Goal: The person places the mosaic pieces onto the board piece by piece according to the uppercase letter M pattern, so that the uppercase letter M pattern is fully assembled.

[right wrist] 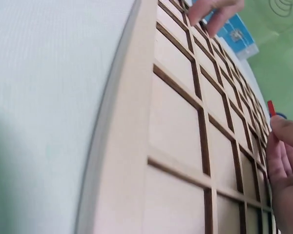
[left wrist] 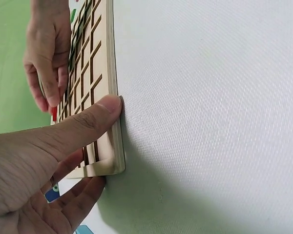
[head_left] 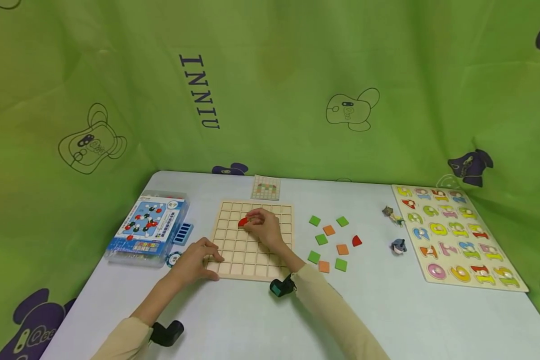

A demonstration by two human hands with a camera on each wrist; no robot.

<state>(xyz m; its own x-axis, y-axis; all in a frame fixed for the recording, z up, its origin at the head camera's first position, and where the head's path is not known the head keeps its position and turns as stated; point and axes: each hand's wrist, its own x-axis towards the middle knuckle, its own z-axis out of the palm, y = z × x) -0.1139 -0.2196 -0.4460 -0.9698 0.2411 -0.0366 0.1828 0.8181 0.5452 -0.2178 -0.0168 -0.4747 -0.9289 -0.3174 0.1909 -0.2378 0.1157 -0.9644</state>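
Left hand [head_left: 197, 261] nearest: thumb hooked over the front-left edge of the wooden grid board [head_left: 234, 260], fingers curled at the corner, gripping it flat to the white table [head_left: 252, 320]

Right hand [head_left: 263, 226] over the board's middle rows, fingertips pinching a red tile [head_left: 242, 222] just above a cell; the tile looks not yet seated

Judgement: tile thin, light, stiff, smooth-faced, so best taken by its edges between thumb and forefinger. Board rigid, likely to slide on the cloth unless held

Right of the board, apart from it: loose tiles, green [head_left: 314, 220], orange [head_left: 329, 230], another red one [head_left: 357, 241]. Left: blue-lidded box [head_left: 146, 227], print too small to read. Far right: number puzzle [head_left: 454, 235] with coloured numerals. Behind the board: pattern card [head_left: 266, 188]. Backdrop [head_left: 270, 85] reads "INNIU"
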